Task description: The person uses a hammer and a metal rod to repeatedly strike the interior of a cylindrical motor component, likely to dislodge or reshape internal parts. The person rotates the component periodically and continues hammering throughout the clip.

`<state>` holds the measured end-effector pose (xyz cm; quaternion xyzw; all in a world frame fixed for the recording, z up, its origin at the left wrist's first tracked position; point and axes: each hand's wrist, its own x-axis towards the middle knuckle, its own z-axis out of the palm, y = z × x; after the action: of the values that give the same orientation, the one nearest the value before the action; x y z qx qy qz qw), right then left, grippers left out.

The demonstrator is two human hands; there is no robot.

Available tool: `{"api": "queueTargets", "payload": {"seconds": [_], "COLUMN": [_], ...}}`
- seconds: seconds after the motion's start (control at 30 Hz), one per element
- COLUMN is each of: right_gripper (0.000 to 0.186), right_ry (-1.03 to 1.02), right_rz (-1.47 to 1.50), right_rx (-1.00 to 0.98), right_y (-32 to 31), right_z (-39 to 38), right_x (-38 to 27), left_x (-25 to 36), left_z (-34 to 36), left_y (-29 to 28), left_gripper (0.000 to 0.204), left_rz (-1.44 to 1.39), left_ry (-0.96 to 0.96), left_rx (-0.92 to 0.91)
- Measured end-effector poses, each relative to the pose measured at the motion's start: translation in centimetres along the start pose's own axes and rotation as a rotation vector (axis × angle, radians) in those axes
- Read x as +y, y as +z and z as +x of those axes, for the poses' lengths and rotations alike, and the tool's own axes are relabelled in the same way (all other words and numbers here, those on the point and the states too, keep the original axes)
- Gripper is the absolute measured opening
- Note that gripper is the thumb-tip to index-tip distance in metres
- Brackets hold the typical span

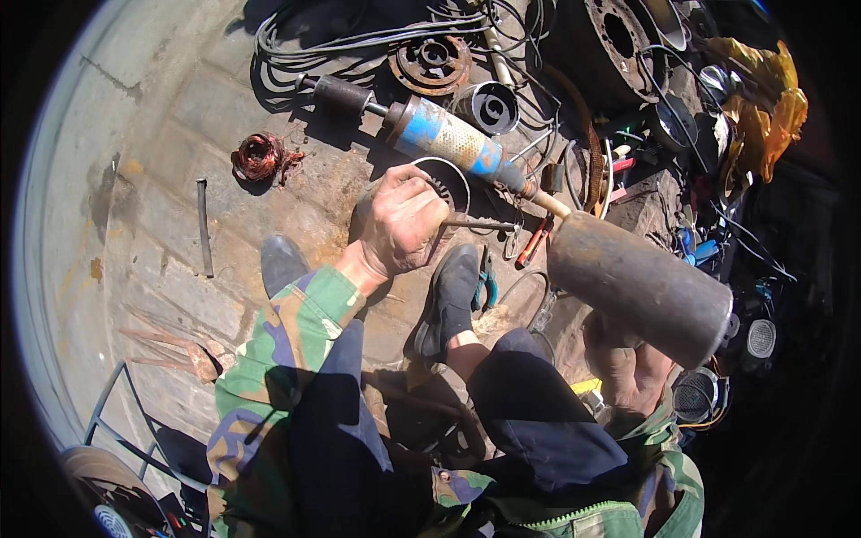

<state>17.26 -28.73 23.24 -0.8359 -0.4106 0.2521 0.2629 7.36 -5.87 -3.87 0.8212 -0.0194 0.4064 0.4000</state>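
Observation:
My left hand (404,220) is closed in a fist around a thin metal rod (484,224), which points to the right. Just beyond the fist sits a round metal stator (446,184) with slots inside its rim. On the right, a large dark metal cylinder (641,287) is raised close in front of me. My right hand (632,368) is curled in shadow beneath the cylinder, which covers part of its fingers. A blue and cream cylinder (439,134) with a shaft lies past my left hand. From its tapered end, a pale rod (549,204) reaches toward the dark cylinder.
A copper wire coil (260,158) and a dark strip (204,227) lie on the paving at left. Teal-handled pliers (485,280) are beside my shoe (448,291). Cables (359,38), a rusty disc (430,63) and an orange plastic bag (762,112) crowd the far side.

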Motion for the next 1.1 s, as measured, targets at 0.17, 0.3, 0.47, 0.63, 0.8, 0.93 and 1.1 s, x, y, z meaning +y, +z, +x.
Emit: {"api": "queueTargets", "payload": {"seconds": [0.17,0.3,0.47,0.63,0.8,0.93,1.1], "right_gripper": [0.053,0.052,0.04,0.036,0.026,0.031,0.029], "right_ry": [0.168,-0.015,0.082,0.202,-0.002,0.103,-0.084], "right_rz": [0.127,0.755,0.015,0.493,0.136,0.096,0.715], "right_rx": [0.033,0.386,-0.148,0.112,-0.038,-0.093,0.126], "right_y": [0.1,1.2,0.6,0.8,1.7,1.2,2.3], "right_z": [0.0,-0.6,1.6,0.6,2.3,3.0,1.5], "right_x": [-1.1,-1.2,1.3,0.5,1.1,0.9,0.4], "left_x": [-0.3,-0.7,-0.7,-0.5,-0.6,-0.6,-0.6], "left_z": [0.0,-0.1,-0.6,-0.8,-0.7,-0.7,-0.6], "left_y": [0.1,0.2,-0.3,-0.4,-0.4,-0.7,-0.4], "left_gripper": [0.017,0.017,0.019,0.022,0.022,0.021,0.021], "left_rz": [0.035,0.055,0.084,0.064,0.053,0.034,0.068], "left_ry": [-0.012,-0.002,0.026,-0.012,-0.004,-0.005,-0.007], "left_rx": [0.036,0.015,-0.003,0.022,-0.016,0.021,-0.02]}}
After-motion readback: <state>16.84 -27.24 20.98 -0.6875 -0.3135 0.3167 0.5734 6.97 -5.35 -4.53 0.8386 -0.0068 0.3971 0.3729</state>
